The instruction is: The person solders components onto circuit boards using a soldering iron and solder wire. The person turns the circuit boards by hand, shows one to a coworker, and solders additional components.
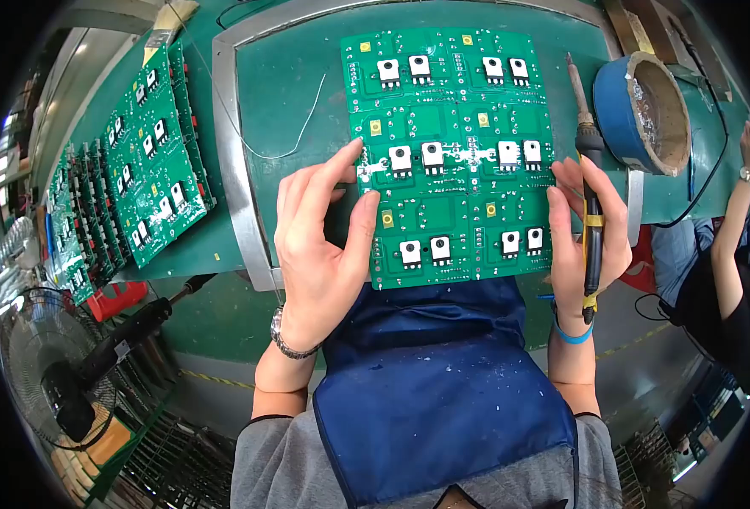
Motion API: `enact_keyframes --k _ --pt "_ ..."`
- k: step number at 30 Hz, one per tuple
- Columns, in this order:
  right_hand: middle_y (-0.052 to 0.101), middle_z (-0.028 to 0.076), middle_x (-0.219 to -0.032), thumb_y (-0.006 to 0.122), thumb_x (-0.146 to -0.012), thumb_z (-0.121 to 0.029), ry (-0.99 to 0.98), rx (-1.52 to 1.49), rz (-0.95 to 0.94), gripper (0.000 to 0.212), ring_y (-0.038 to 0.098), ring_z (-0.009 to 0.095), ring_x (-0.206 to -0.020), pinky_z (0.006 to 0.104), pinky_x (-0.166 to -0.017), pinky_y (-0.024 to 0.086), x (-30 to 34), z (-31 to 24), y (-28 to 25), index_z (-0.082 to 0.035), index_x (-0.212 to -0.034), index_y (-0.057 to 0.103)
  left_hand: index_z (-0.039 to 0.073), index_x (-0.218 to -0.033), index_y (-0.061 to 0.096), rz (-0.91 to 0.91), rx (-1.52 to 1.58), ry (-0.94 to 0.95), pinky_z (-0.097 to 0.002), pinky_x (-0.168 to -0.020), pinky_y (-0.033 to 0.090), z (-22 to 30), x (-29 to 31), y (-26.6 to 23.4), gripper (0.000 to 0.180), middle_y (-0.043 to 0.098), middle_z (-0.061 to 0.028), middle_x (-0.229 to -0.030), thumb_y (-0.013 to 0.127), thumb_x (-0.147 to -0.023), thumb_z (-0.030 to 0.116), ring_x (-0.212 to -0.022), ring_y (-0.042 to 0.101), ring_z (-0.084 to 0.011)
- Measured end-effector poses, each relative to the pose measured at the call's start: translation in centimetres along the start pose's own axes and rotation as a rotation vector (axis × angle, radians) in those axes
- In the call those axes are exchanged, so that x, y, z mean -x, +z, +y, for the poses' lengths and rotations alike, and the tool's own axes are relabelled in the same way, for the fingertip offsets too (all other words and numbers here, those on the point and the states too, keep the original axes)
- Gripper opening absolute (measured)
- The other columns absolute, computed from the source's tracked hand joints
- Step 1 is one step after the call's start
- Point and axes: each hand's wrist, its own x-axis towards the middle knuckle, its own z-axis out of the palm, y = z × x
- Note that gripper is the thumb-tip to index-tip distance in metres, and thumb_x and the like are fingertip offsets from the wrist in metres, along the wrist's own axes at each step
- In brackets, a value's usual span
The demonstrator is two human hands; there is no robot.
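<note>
A green circuit board panel (430, 191) lies in front of me on the bench, bearing several white-topped black transistors in pairs. My left hand (320, 225) grips its left edge, thumb and index finger at the rim; the other fingers are partly hidden. At the right edge is my right hand (591, 225), its thumb and fingertips against the panel. A soldering iron (593, 182), dark with yellow bands, is held in that same hand, its tip pointing away from me. Thin solder wire (294, 151) curves over the bench left of the panel.
A blue-sided round roll (633, 114) stands at the right, near a black cable (714, 174). Several more circuit boards (150, 161) stand in a row at the left. A metal frame (235, 161) borders the work area. A fan (61, 373) is lower left; another person's arm (735, 220) shows far right.
</note>
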Motion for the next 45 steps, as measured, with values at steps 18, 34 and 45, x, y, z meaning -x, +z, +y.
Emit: enact_keyframes --k 18,34,45 --pt "0.063 0.019 -0.113 0.062 -0.083 0.010 0.083 -0.098 0.003 0.044 0.066 0.027 -0.100 0.0361 -0.083 0.057 0.0 -0.9 -0.5 0.002 -0.125 0.051 -0.004 -0.111 0.061 0.022 0.024 -0.084 -0.0302 -0.073 0.050 0.8 1.0 -0.3 0.030 0.057 -0.0149 -0.105 0.067 -0.085 0.007 -0.091 0.059 -0.0213" --pt "0.061 0.024 -0.114 0.058 -0.087 0.007 0.295 -0.232 0.003 0.045 0.065 0.031 -0.102 0.0365 -0.088 0.054 0.0 -2.4 -2.5 0.001 -0.129 0.044 -0.005 -0.141 0.032 -0.185 1.256 -0.628 -0.0273 -0.086 0.052 1.8 1.9 -1.4 0.056 0.045 -0.0130 -0.136 0.057 -0.092 0.006 -0.106 0.062 -0.0195" --pt "0.060 0.023 -0.114 0.059 -0.086 0.006 0.321 -0.224 0.018 0.046 0.065 0.031 -0.101 0.0380 -0.089 0.053 0.6 -1.9 -3.1 0.001 -0.129 0.043 -0.005 -0.143 0.027 -0.337 1.176 -0.396 -0.0282 -0.088 0.049 2.2 2.6 -1.9 0.055 0.053 -0.0132 -0.129 0.052 -0.093 -0.002 -0.108 0.061 -0.0203"
